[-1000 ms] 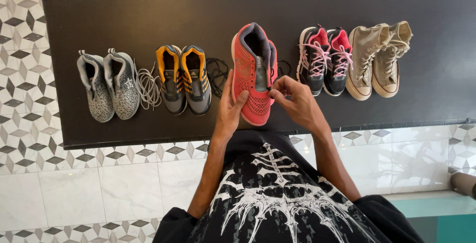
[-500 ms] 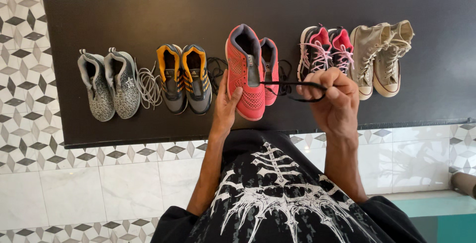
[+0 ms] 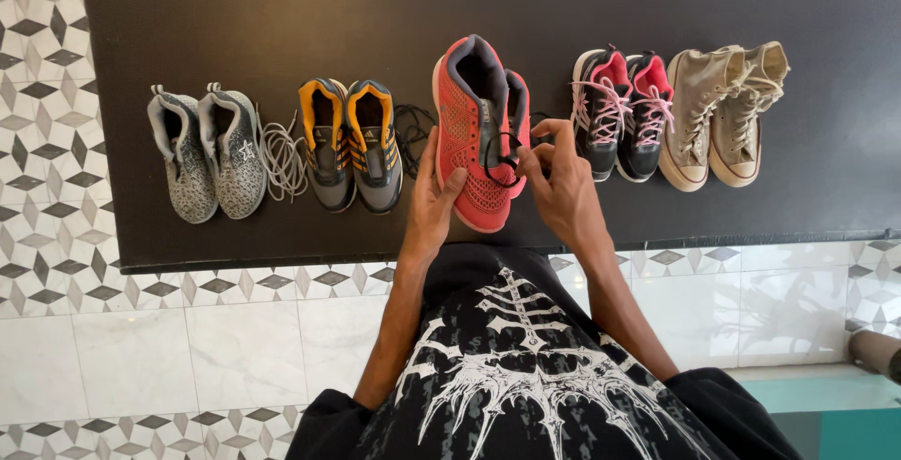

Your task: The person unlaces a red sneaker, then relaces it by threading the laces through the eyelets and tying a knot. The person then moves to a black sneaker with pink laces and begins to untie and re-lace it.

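The red mesh sneaker (image 3: 472,131) lies at the centre of the black rectangular mat (image 3: 282,28), toe toward the near edge, with a second red shoe (image 3: 517,113) touching its right side. The left hand (image 3: 432,202) is clamped on the sneaker's left flank and toe, thumb across the mesh. The right hand (image 3: 561,183) has its fingertips pinched together on a thin black lace (image 3: 497,155) looped over the sneaker's upper. To the left, 1 pair of black-and-orange shoes (image 3: 355,145) sits just beside a loose black lace (image 3: 411,131); farther left, 1 pair of grey knit shoes (image 3: 206,152) with a loose grey lace (image 3: 280,155). To the right stand 1 pair of black-and-pink shoes (image 3: 619,113) and 1 pair of beige canvas high-tops (image 3: 723,113).
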